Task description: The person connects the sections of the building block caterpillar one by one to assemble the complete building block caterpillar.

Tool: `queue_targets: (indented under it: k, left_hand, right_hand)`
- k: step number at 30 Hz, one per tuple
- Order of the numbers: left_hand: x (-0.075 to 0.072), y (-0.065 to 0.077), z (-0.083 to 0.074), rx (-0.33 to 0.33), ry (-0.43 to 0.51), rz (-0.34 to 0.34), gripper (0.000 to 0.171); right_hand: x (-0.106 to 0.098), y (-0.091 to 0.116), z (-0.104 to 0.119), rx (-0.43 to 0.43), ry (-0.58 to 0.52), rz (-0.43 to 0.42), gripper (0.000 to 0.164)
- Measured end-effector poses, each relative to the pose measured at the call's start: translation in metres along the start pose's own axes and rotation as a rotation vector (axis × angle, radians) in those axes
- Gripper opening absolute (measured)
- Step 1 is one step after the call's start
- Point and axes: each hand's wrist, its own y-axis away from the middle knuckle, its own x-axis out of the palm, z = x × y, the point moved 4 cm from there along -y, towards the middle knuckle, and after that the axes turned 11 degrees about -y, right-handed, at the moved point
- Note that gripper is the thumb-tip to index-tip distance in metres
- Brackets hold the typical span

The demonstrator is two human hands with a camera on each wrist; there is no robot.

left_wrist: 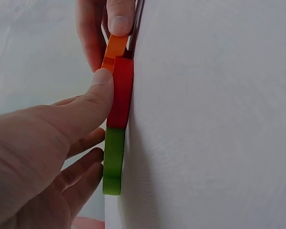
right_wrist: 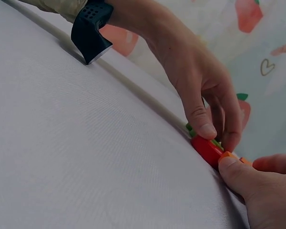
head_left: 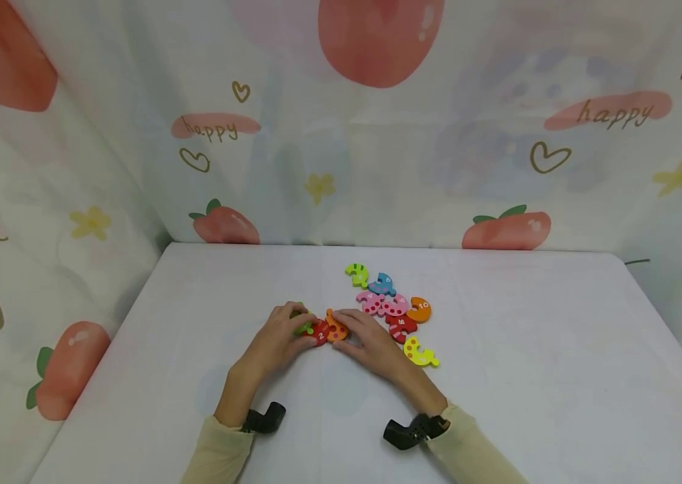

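Note:
Near the middle of the white table, my left hand point(head_left: 273, 341) holds a red number puzzle piece point(head_left: 320, 333) marked 2, with the thumb at its near edge. A green puzzle piece point(left_wrist: 114, 160) adjoins the red one on the left, partly covered by the left fingers in the head view. From the other side, my right hand point(head_left: 375, 344) pinches an orange spotted puzzle piece point(head_left: 336, 329) between thumb and fingers. The orange piece touches the red one; in the left wrist view its end sits slightly higher than the red piece point(left_wrist: 122, 93). Whether they interlock fully is hidden.
Right of the hands lie more puzzle pieces: lime green point(head_left: 358, 274), blue point(head_left: 383, 285), two pink point(head_left: 395, 306), an orange one point(head_left: 419, 310) marked 10, red-striped point(head_left: 400, 328) and yellow point(head_left: 418, 352). A printed curtain point(head_left: 365, 148) stands behind the table point(head_left: 528, 376).

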Motion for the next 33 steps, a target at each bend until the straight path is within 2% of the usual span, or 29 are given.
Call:
queue_targets:
  k: [26,33]
  left_hand:
    - [-0.0005,0.0001,-0.0011,0.001,0.007,-0.018,0.037]
    - [-0.0005,0.001,-0.0014,-0.028,0.009,0.0,0.037]
  right_hand:
    - [0.001,-0.0029,0.0005,0.044,0.036,0.035,0.052]
    - [0.0012,-0.0031,0.0015,0.08,0.023,0.046,0.049]
